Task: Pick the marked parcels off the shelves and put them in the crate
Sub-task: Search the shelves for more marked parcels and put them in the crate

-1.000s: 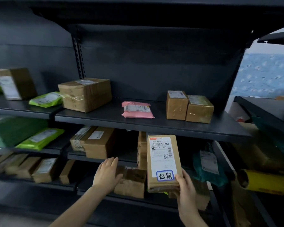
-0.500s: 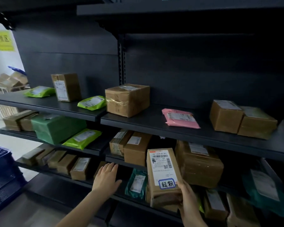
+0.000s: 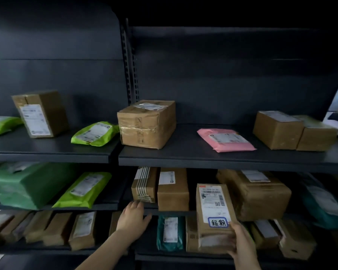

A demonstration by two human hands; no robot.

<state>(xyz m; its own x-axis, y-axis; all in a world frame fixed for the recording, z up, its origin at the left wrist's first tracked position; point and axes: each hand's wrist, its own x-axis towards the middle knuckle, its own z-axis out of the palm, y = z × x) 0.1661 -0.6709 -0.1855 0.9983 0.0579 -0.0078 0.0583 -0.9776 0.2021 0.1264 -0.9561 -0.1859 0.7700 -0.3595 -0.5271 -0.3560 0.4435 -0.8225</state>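
My right hand (image 3: 242, 244) grips the lower end of a tall brown parcel (image 3: 215, 215), holding it upright in front of the lower shelves. Its white label carries a blue-bordered handwritten mark (image 3: 218, 222) near the bottom. My left hand (image 3: 133, 217) hangs open in front of the lower shelf edge, fingers apart, holding nothing, just below a striped-tape box (image 3: 143, 185). No crate shows in this view.
Dark metal shelving (image 3: 222, 158) fills the view. The upper shelf carries brown boxes (image 3: 147, 123), a pink mailer (image 3: 225, 139) and green mailers (image 3: 95, 134). Lower shelves hold green bags (image 3: 27, 184), a teal mailer (image 3: 170, 232) and rows of brown boxes (image 3: 82, 228).
The view has swung left and back right along the shelves. My right hand keeps the marked parcel, now slightly lower and further right in view. My left hand stays open near the shelf edge.
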